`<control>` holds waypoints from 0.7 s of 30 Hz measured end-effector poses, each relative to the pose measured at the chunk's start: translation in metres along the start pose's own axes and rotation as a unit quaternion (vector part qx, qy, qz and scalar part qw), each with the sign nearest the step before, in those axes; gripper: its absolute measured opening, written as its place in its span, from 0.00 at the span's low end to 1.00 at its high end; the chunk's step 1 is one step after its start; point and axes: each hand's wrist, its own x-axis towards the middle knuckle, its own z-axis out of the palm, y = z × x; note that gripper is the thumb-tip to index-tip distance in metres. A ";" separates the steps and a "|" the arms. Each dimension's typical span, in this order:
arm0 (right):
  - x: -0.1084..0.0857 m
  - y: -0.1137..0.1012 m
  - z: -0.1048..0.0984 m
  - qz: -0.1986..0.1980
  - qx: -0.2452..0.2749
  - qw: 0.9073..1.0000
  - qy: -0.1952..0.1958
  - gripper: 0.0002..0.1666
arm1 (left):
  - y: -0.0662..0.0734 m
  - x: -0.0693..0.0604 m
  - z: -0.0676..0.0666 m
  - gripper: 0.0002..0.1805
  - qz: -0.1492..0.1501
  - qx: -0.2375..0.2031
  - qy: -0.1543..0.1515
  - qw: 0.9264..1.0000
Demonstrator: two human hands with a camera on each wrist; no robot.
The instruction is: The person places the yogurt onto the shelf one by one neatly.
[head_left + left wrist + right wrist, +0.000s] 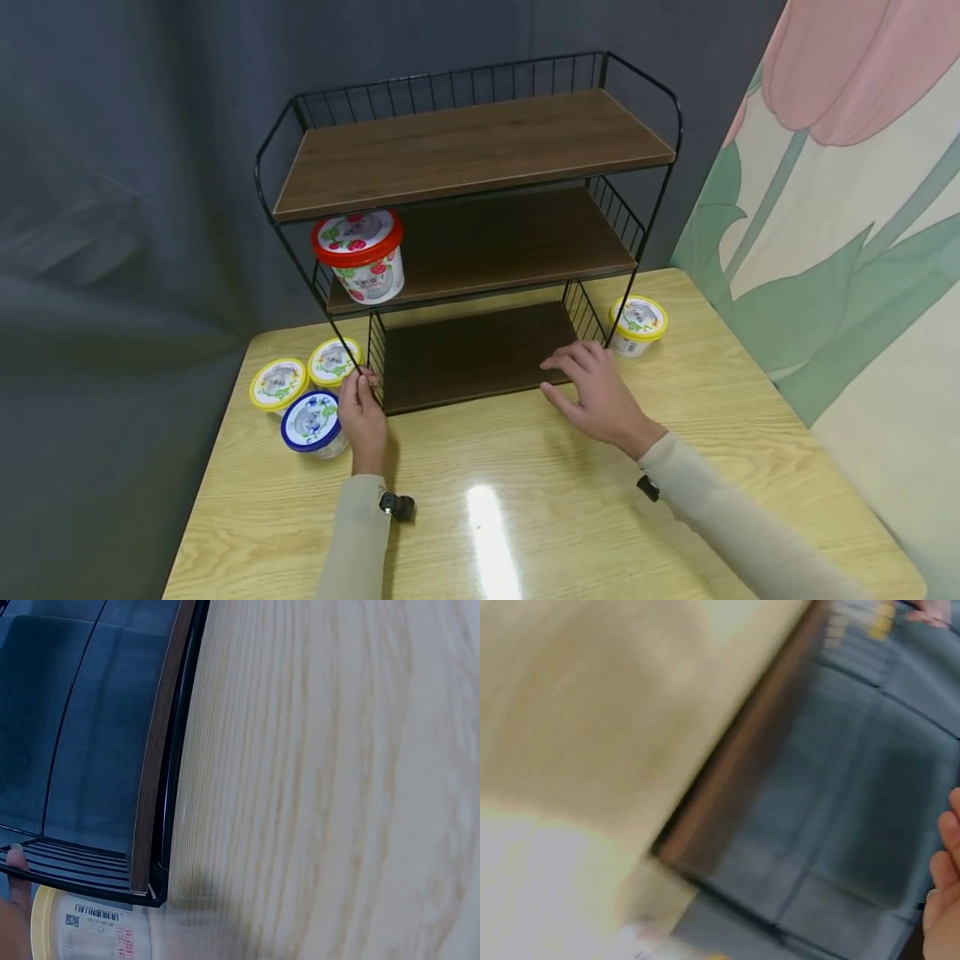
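Observation:
A three-tier shelf rack (pixel 480 150) with brown boards and a black wire frame stands at the back of the table. My left hand (pixel 363 421) grips its frame at the lower left front post; in the left wrist view a fingertip (pixel 16 857) shows at the side wires. At the rack's lower right, my right hand (pixel 596 396) hovers in front of the bottom board with fingers loosely bent and nothing held. A red-lidded tub (pixel 360 254) sits at the left end of the middle board. The right wrist view is blurred, with part of the right hand (pixel 945 877) at its edge.
Left of the rack stand two yellow-lidded tubs (pixel 279 382) and a blue-lidded tub (pixel 311 421), close to my left hand. Another yellow-lidded tub (pixel 639 321) stands beyond the right post. A dark curtain (pixel 135 208) hangs behind the wooden table (pixel 465 467).

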 end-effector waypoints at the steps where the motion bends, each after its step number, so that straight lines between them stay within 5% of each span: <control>1: -0.004 0.007 0.002 -0.011 -0.020 1.000 -0.012 0.16 | 0.000 0.000 0.000 0.14 -0.002 -0.003 0.001 1.000; 6: -0.031 0.040 0.018 -0.064 -0.109 0.990 -0.069 0.17 | -0.004 0.000 -0.001 0.13 -0.007 -0.003 0.001 1.000; 11: -0.060 0.064 0.031 -0.091 -0.145 0.981 -0.091 0.15 | -0.006 0.000 -0.001 0.13 -0.001 0.000 -0.005 1.000; 21: -0.082 0.081 0.035 -0.033 -0.159 0.984 -0.074 0.19 | -0.006 0.002 -0.002 0.13 0.005 -0.004 -0.012 1.000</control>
